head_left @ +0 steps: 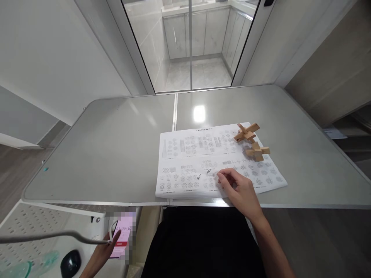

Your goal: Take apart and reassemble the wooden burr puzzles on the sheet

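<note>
Down at the lower left, my left hand [102, 250] grips a phone [124, 236] with a lit pink screen showing a timer. A pale cable [66, 234] runs to this hand and curves beside the phone. My right hand [239, 188] rests on the front part of a white printed sheet [188, 154], its fingers curled and thumb and index tips brought together with nothing visible between them. Two wooden interlocking puzzles stand on the sheet's right side: a browner one [246, 133] behind, and a lighter one [257, 151] in front.
The sheet lies on a grey folding table [116, 154] with a metal seam and rim. Below its left edge, a white perforated container [34, 220] holds a black rounded object [70, 262] and a clear green-tinted item [17, 269]. Glass doors [191, 46] stand beyond the table.
</note>
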{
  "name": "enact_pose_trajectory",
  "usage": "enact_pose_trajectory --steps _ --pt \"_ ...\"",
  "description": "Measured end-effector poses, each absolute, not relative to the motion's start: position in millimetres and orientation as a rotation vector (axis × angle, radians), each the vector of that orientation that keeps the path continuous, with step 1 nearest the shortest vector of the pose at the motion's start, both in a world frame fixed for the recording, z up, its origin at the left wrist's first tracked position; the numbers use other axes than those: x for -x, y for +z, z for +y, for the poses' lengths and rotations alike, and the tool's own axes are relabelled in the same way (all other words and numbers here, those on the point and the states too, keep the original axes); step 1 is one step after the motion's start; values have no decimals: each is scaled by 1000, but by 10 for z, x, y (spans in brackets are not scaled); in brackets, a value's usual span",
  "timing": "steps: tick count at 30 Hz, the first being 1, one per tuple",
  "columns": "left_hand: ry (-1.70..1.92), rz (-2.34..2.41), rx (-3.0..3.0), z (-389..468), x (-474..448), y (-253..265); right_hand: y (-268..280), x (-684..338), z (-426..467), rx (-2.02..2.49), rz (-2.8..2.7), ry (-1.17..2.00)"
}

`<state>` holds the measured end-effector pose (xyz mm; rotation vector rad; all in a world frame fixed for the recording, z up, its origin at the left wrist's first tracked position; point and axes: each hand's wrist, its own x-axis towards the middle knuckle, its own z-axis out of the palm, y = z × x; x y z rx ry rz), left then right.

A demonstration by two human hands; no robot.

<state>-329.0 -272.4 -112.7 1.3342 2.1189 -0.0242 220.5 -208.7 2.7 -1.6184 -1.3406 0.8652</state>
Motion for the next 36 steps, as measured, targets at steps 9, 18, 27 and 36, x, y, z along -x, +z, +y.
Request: enact_pose_trajectory --steps 9,18,27,36 --pt "43 2188 -1119 -2725 3424 -1230 31 -2216 -2101 1631 -1357 834" --pt "60 2218 -1218 -2626 3550 -913 45 -2206 -2109 1648 -1373 813" --pt "63 2362 -1242 -2547 3676 -623 53 -2201 -2112 1647 -1366 820" --pt "95 2381 -1170 -2519 3619 -636 43 -2202 -2107 1655 -1374 814"
